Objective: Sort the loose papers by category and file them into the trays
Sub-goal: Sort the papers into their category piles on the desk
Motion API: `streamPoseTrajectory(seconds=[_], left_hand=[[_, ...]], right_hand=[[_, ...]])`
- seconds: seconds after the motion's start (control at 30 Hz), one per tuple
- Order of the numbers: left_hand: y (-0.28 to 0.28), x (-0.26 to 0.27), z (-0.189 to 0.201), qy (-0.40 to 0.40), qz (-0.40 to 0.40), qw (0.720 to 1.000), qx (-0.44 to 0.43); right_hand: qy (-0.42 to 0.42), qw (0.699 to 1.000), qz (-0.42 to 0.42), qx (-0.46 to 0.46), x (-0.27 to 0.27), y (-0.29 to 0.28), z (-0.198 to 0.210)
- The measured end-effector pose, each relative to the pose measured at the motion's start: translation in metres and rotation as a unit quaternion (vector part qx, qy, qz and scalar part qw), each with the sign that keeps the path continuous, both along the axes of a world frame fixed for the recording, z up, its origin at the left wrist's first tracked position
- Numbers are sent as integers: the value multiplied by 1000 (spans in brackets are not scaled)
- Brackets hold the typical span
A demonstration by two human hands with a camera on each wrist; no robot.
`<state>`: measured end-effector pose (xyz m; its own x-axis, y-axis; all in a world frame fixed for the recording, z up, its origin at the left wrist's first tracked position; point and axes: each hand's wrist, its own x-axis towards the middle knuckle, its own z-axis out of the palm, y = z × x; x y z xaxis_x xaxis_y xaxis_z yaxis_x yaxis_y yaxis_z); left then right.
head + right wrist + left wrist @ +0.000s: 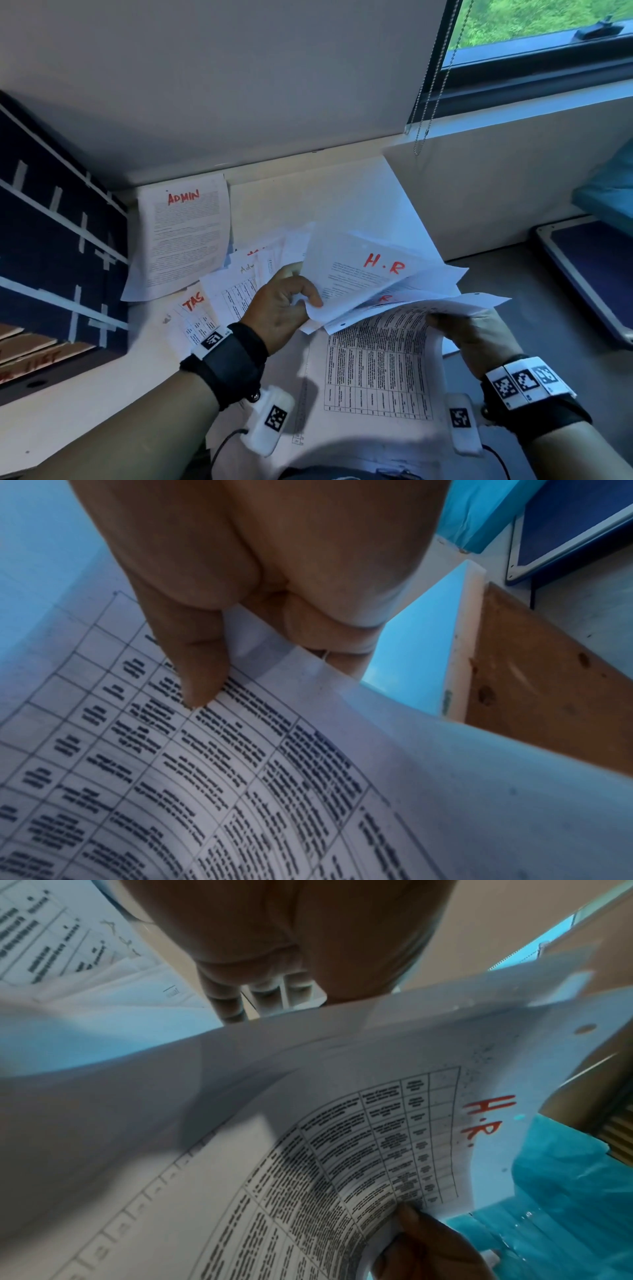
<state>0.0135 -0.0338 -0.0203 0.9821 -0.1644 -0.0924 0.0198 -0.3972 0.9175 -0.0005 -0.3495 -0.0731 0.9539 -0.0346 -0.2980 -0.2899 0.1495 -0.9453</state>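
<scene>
Gripping a fanned sheaf (383, 284) of thin white sheets, a person works above a pale desk (85, 387) strewn with paper. The top page carries "H.R" in red marker over blocks of small black print, and the pages below it bow and curl at their edges. The left hand (281, 308) is raised over the desk, fingers curled and thumb clamped on the sheaf's near corner. The right hand (469, 334) pinches the lowest page, a gridded table sheet (376, 363) that sags in a long curve down to the desk (the right wrist view shows the thumb (202, 669) pressed flat on its print, the other fingers folded beneath). The left wrist view shows a second red "H.R" at that sheet's far end. Loose papers (236, 284) lie overlapped left of the hands, one lettered "TAS" in red, with cut-off ends. An "ADMIN" page (185, 236) lies flat farther back by the wall. Dark trays (58, 260) with white taped edges stand stacked at the far left, well apart from the sheaf. A bead chain (435, 78) hangs by the window, and a blue-topped stool (589, 274) sits to the right.
</scene>
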Motion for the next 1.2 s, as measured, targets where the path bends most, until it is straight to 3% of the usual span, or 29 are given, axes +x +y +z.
streamPoseTrajectory(seconds=[0.1,0.23,0.33,0.5,0.6,0.7,0.8,0.87,0.97,1.07,1.2], left_hand=[[-2,0,0,5,-5,999,-32],[-3,1,0,8,12,1000,-4],[-3,1,-1,14,-18,999,-41],[-7,-2,13,124,-73,976,-163],[2,7,10,205,-67,962,-170],[8,16,-8,248,-68,963,-75],[6,19,-18,148,-40,984,92],[6,22,-19,84,59,969,224],[7,27,-28,140,70,923,352],[4,29,-32,173,95,899,390],[7,35,-37,218,124,899,360]], right_hand=[[-9,1000,-5,-5,1,5,4],[-14,1000,-7,0,2,3,0],[-13,1000,-8,22,1,3,-2],[13,999,-46,14,4,2,-10],[20,994,-99,45,6,-3,-21],[18,993,-105,41,4,-6,-17],[17,993,-105,-56,6,-4,-8],[23,983,-114,-139,7,-6,-8],[53,958,-110,-261,8,-15,-11],[80,945,-109,-297,7,-24,-18],[72,955,-137,-255,4,-27,-18]])
